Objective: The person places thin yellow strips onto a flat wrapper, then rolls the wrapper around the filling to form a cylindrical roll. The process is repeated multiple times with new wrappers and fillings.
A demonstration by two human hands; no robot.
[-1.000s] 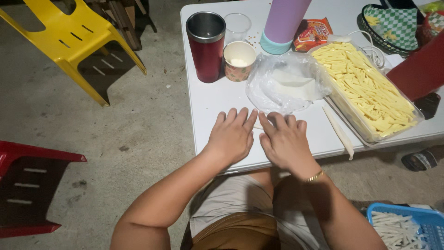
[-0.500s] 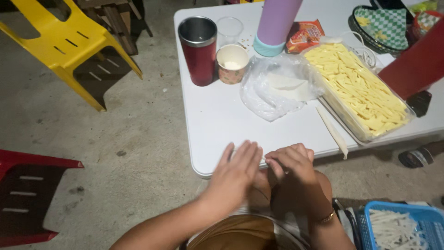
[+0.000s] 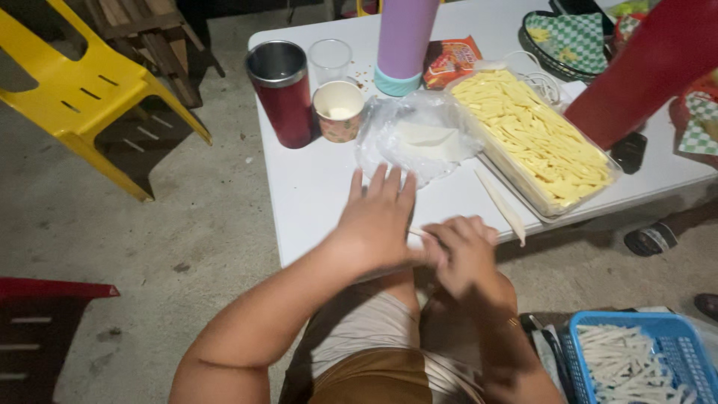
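- Clear tray holds pale yellow strips; blue basket down by the floor holds whiter ones.
- Left hand lies spread on the white table; right hand is curled, pinching a thin rolled stick at the near edge.
- Red tumbler, paper cup and plastic bag stand just beyond.

Left hand flat on the white table edge, fingers spread. Right hand curled just beside it, pinching a thin pale strip. Clear plastic bag of wrappers just ahead, tray of cut yellow sticks off to the right, red tumbler ahead-left.
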